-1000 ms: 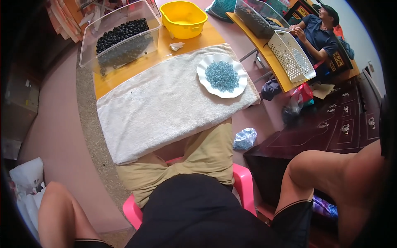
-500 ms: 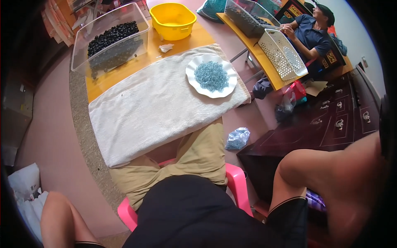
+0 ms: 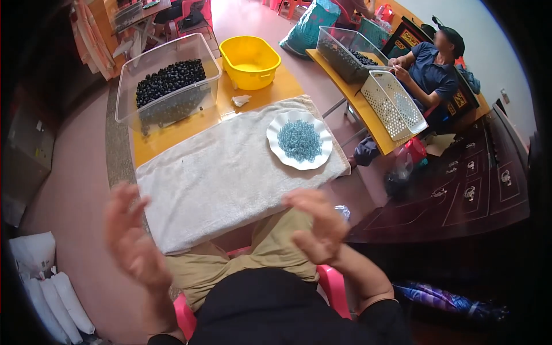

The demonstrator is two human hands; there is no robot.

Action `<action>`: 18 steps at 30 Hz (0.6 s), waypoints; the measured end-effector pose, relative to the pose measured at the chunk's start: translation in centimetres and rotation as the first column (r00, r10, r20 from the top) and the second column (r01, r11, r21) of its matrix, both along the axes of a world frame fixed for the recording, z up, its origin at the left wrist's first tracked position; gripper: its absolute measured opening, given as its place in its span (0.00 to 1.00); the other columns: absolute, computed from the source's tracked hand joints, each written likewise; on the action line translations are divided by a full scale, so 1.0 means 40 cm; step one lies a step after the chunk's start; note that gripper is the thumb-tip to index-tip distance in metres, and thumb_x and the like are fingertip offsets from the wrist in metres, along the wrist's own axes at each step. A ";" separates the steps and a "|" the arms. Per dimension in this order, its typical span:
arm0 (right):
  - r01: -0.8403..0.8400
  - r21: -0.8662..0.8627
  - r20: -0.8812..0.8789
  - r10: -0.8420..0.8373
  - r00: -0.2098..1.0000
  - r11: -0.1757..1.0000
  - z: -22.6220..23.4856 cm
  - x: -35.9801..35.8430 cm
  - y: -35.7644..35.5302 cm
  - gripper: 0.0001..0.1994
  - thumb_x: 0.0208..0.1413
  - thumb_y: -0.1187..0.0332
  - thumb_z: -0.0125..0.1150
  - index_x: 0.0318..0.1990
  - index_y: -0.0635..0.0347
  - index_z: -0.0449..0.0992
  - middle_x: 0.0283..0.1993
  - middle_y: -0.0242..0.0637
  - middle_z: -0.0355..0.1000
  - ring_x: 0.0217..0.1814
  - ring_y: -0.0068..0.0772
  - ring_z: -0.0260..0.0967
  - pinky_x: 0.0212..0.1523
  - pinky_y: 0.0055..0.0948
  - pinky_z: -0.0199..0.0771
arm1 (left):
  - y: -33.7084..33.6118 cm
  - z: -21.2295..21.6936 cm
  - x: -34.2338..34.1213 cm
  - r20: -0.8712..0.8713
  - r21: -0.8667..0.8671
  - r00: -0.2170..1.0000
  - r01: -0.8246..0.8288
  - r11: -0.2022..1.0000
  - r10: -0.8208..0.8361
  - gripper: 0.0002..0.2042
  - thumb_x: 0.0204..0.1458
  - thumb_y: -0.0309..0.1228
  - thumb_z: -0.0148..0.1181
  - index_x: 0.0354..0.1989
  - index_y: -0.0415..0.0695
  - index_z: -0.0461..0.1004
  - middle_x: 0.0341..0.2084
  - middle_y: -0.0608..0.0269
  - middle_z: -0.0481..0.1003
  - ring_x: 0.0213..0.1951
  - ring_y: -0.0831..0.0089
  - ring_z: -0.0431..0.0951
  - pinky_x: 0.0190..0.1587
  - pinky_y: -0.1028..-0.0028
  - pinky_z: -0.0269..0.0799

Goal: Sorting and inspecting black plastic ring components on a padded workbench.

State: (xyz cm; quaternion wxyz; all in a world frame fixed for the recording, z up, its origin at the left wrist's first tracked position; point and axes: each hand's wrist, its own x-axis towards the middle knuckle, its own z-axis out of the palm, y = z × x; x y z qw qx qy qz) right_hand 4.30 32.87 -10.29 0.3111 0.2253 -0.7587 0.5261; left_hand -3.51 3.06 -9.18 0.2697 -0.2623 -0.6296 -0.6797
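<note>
fingers apart, the left hand (image 3: 135,238) hangs by the towel's (image 3: 213,178) left edge, the right hand (image 3: 323,225) by its near edge, wide room between, plate (image 3: 273,141) beyond.

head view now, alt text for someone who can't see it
A bare left hand and right hand, both open, are raised near a table partly under a white towel. On the towel sits a plate of blue bits; beyond are a bin of black bits and a yellow tub. At right, a person sits at another table.
</note>
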 end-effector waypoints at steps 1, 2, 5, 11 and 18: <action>0.011 0.075 0.069 -0.016 0.997 0.997 -0.039 0.014 -0.008 0.24 0.57 0.68 0.70 0.58 0.72 0.73 0.51 0.55 0.77 0.55 0.50 0.75 0.54 0.43 0.77 | 0.015 -0.055 -0.011 0.056 -0.095 0.998 0.033 0.995 -0.028 0.31 0.60 0.33 0.63 0.71 0.37 0.62 0.69 0.43 0.64 0.67 0.51 0.69 0.64 0.58 0.70; 0.030 0.120 0.088 -0.040 0.995 0.992 -0.065 0.020 -0.028 0.24 0.54 0.71 0.73 0.57 0.70 0.75 0.51 0.53 0.78 0.53 0.50 0.77 0.52 0.41 0.77 | 0.025 -0.091 -0.007 0.132 -0.225 0.990 -0.013 0.974 0.043 0.30 0.58 0.28 0.63 0.70 0.37 0.64 0.68 0.44 0.66 0.66 0.53 0.70 0.63 0.59 0.70; 0.054 0.214 0.089 -0.074 0.993 0.975 -0.164 0.015 -0.072 0.23 0.49 0.73 0.77 0.53 0.66 0.77 0.49 0.50 0.78 0.47 0.48 0.79 0.45 0.37 0.80 | 0.048 -0.185 0.013 0.253 -0.472 0.956 -0.014 0.881 0.150 0.28 0.51 0.21 0.68 0.63 0.37 0.71 0.63 0.44 0.71 0.62 0.53 0.73 0.60 0.59 0.72; 0.155 0.434 -0.049 -0.149 0.988 0.887 -0.247 -0.029 -0.077 0.21 0.46 0.71 0.77 0.49 0.61 0.78 0.47 0.41 0.77 0.43 0.44 0.77 0.42 0.36 0.81 | 0.066 -0.300 0.040 0.120 -0.749 0.988 0.028 0.662 0.094 0.26 0.43 0.24 0.74 0.54 0.42 0.76 0.57 0.47 0.73 0.58 0.47 0.74 0.59 0.57 0.70; 0.164 0.523 0.048 -0.222 0.974 0.836 -0.288 -0.019 -0.048 0.21 0.45 0.70 0.76 0.49 0.59 0.78 0.49 0.37 0.76 0.46 0.42 0.75 0.44 0.35 0.79 | 0.088 -0.309 0.023 -0.034 -0.857 0.997 -0.068 0.512 0.075 0.28 0.36 0.28 0.77 0.51 0.46 0.77 0.54 0.52 0.74 0.55 0.50 0.74 0.56 0.55 0.68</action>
